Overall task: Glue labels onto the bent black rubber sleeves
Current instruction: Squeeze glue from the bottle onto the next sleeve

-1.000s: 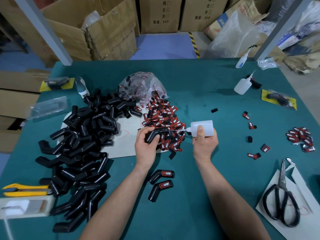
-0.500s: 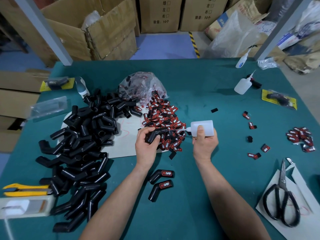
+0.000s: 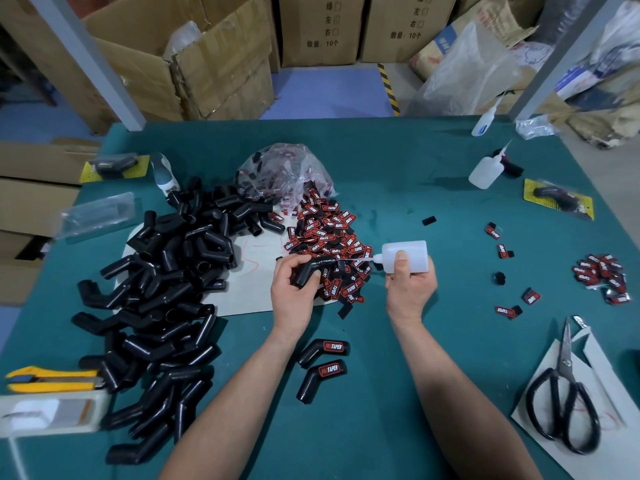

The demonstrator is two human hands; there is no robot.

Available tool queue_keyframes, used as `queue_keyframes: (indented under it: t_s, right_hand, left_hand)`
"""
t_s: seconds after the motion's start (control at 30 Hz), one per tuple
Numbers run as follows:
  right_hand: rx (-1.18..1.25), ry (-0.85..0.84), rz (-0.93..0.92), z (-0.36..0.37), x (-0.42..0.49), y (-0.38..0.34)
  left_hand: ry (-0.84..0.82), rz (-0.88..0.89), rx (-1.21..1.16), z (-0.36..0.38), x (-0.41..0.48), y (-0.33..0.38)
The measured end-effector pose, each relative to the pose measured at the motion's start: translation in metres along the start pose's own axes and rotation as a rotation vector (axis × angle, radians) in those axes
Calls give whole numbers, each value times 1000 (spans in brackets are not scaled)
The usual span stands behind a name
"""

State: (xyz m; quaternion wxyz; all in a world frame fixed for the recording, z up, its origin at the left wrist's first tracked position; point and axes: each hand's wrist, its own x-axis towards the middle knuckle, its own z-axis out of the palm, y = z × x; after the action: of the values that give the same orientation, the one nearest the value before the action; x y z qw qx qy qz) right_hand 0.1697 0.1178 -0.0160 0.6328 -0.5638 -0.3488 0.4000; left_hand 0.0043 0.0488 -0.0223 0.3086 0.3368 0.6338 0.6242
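The left hand [image 3: 294,296] had its fingers [image 3: 289,268] clamped round a bent black sleeve [image 3: 306,273], held just above the heap of labels [image 3: 329,240]. The right hand [image 3: 410,289] gripped a white glue bottle [image 3: 407,254], thumb pressed on its side, nozzle tip at the sleeve. Two finished sleeves [image 3: 323,349] lay on the green counter [image 3: 381,174] between the forearms, their red-and-black labels reading "TAPER". A big pile of bare sleeves [image 3: 166,289] crowded the left. Scissors [image 3: 562,400] lay on paper [image 3: 609,445] at the right. Cartons [image 3: 318,29] behind were printed "10个".

Bare left hand [image 3: 294,296], bare right hand [image 3: 410,289]; both forearms [image 3: 460,393] bare to frame edge.
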Motion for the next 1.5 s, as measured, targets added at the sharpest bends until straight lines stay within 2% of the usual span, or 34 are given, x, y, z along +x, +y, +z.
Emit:
queue_keyframes:
  t_s: [1.5]
  right_hand:
    - [71, -21, 10, 2, -5, -4]
  left_hand:
    - [-26, 19, 40, -1, 1, -2]
